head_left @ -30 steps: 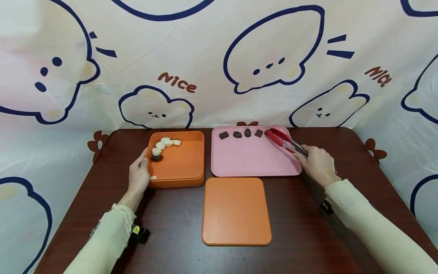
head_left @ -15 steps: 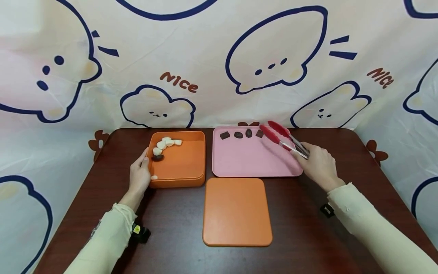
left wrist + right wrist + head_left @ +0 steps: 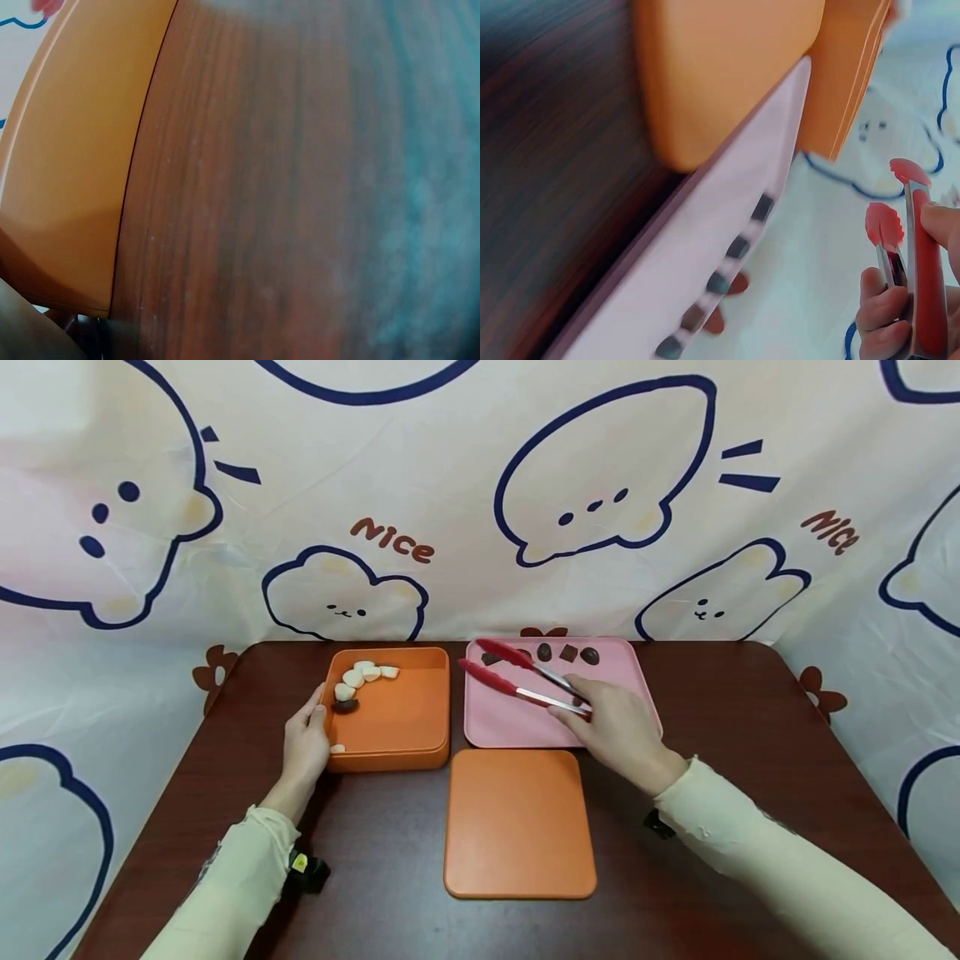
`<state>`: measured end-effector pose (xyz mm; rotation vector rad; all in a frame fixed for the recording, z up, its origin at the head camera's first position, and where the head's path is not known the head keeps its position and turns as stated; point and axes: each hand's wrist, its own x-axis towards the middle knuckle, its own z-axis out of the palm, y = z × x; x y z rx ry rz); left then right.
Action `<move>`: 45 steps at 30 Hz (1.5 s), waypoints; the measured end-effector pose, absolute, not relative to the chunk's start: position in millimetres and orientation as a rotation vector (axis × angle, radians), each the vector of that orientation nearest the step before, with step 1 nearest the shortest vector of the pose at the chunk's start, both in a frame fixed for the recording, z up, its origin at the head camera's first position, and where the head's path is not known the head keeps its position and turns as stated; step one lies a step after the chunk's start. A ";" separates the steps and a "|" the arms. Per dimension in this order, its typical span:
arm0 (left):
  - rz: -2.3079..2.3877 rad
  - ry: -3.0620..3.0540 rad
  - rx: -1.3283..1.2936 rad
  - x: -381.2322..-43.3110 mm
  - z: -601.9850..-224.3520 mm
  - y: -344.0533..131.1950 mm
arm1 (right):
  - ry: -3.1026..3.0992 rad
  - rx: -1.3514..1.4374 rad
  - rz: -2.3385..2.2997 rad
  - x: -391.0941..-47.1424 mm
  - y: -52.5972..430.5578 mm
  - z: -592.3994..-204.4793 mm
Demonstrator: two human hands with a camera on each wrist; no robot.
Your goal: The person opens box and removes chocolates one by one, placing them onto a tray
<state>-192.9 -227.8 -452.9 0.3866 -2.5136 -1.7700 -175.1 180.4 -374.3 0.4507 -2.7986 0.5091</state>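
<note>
My left hand grips the left wall of an open orange box. Several small white pieces and one dark brown piece lie along the box's left side. Over a pink tray, my right hand holds metal tongs with red tips. Their arms stand apart, and nothing shows between the tips in the right wrist view. Chocolates in a row, such as this square one and a rounded one, line the tray's back edge; the tongs partly cover the row's left end.
A flat orange lid lies on the dark wooden table in front of the tray. Box and tray stand side by side with a narrow gap. A patterned cloth hangs behind the table.
My right hand lifts the tongs from the tray's back right and swings them left toward the box, their tips spreading. A rounded chocolate now shows at the row's right end. My left hand stays put.
</note>
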 end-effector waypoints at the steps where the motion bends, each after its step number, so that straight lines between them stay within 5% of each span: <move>1: -1.768 -2.516 0.384 -193.0 -452.6 -227.6 | -2.791 0.478 0.499 -175.5 173.4 -374.2; 24: -1.777 -2.484 0.346 -196.1 -450.6 -226.9 | -2.846 0.990 0.128 -208.8 48.6 -379.7; 45: -1.792 -2.468 0.382 -195.1 -454.3 -230.0 | -2.650 1.029 -0.293 -221.4 -0.7 -385.6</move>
